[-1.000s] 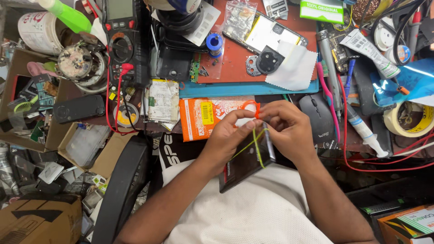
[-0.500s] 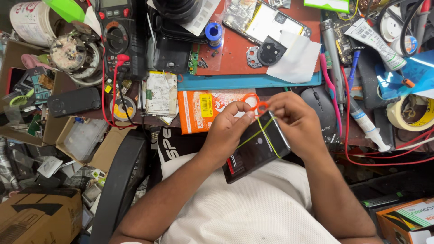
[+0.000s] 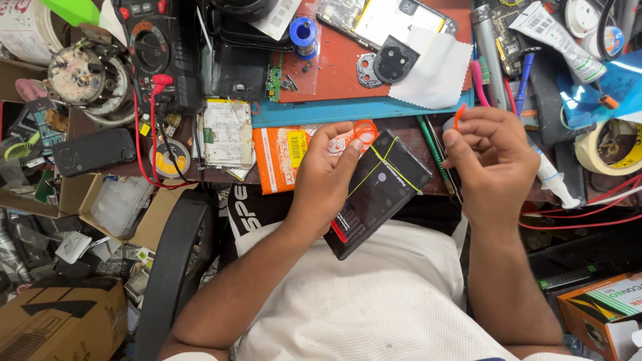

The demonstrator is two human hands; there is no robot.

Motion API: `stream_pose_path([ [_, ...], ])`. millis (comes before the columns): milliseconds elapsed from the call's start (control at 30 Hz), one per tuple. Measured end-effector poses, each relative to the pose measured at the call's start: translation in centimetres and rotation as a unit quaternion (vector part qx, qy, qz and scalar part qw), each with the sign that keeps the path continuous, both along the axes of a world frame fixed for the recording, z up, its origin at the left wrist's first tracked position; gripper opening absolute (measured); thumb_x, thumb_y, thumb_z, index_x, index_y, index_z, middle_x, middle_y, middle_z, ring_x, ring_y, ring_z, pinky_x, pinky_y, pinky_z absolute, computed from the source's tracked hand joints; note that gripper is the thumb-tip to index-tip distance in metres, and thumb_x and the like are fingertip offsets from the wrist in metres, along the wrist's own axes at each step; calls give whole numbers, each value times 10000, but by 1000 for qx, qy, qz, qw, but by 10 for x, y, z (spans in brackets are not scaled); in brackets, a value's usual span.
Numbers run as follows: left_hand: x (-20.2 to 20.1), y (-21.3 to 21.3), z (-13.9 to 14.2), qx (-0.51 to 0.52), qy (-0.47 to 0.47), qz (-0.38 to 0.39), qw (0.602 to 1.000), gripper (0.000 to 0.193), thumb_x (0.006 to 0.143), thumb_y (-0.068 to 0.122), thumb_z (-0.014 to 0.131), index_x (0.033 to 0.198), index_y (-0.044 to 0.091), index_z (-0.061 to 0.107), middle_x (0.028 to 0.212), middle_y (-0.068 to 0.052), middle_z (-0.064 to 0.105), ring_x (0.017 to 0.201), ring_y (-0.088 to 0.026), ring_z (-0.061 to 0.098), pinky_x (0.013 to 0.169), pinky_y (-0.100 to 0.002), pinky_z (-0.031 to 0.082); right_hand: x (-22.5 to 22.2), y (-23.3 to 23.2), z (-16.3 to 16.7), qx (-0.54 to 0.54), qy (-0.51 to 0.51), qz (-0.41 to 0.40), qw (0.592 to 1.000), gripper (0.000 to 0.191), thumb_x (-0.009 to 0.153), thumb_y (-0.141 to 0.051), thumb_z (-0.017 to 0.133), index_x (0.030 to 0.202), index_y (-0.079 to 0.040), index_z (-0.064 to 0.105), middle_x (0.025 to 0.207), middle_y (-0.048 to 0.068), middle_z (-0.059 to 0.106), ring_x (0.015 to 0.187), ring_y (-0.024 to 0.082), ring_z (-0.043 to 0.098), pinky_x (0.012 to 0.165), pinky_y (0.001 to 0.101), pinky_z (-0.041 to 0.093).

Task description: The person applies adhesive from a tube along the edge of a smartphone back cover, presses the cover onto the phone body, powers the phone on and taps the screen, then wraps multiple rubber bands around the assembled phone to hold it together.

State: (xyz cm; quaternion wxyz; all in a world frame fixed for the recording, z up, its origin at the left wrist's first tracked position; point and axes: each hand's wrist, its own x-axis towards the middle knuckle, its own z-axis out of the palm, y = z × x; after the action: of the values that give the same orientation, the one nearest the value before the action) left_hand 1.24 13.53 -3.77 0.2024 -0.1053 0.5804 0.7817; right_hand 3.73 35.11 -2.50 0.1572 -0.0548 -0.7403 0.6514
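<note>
My left hand (image 3: 329, 175) grips a flat black phone battery (image 3: 378, 194) over my lap, tilted, with thin yellow-green rubber bands stretched across it. An orange rubber band (image 3: 365, 130) loops around that hand's fingertips at the battery's upper edge. My right hand (image 3: 490, 157) is raised to the right of the battery, apart from it, pinching a small orange rubber band (image 3: 459, 113) between thumb and fingers.
An orange packet (image 3: 281, 157) lies at the bench edge beside my left hand. Behind it sit a red work mat (image 3: 341, 70) with phone parts, a white cloth (image 3: 431, 70), a multimeter (image 3: 157, 47), a tape roll (image 3: 615, 147), a glue tube (image 3: 554, 184).
My hands have drawn apart: the right hand has moved off the battery to the right with an orange band. The left hand keeps the battery, which has tilted and risen slightly.
</note>
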Motion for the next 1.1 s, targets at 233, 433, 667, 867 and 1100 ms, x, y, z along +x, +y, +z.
stream_pose_path([
  [233,19,-12,13,139,-67,-107,982,350,989,195,601,1319,104,526,987,-54,755,897,-27,705,773,-175,550,16,-20,-16,-165,-135,197,957,112,930,2,726,1030,49,707,1187,125,655,1060,160,664,899,267,551],
  [433,24,-26,-1,208,-89,-87,970,260,1095,338,593,1059,84,554,900,13,653,809,-47,606,722,-217,504,23,-18,-33,-391,-242,293,838,254,940,-197,587,1043,8,696,1234,192,647,1106,257,632,982,346,498],
  [667,41,-52,0,204,-142,-126,960,269,1010,414,566,1041,150,612,736,63,591,586,-27,511,500,-211,438,-2,61,3,-643,-133,203,726,395,1034,-228,521,731,2,625,757,147,591,851,313,572,796,472,565],
  [867,60,-8,-2,223,-104,-82,966,319,1112,335,562,1183,27,599,1003,3,635,896,-53,576,806,-226,495,41,11,-34,-372,-237,238,865,138,919,-60,529,911,20,641,866,103,586,739,176,552,634,284,479],
  [1100,67,-37,17,136,-16,-26,990,373,1036,243,646,1315,9,569,1165,-25,676,1058,-72,618,945,-260,519,54,4,-28,-121,-216,123,961,213,1052,-138,604,1205,10,588,1088,200,719,688,171,662,492,240,443],
])
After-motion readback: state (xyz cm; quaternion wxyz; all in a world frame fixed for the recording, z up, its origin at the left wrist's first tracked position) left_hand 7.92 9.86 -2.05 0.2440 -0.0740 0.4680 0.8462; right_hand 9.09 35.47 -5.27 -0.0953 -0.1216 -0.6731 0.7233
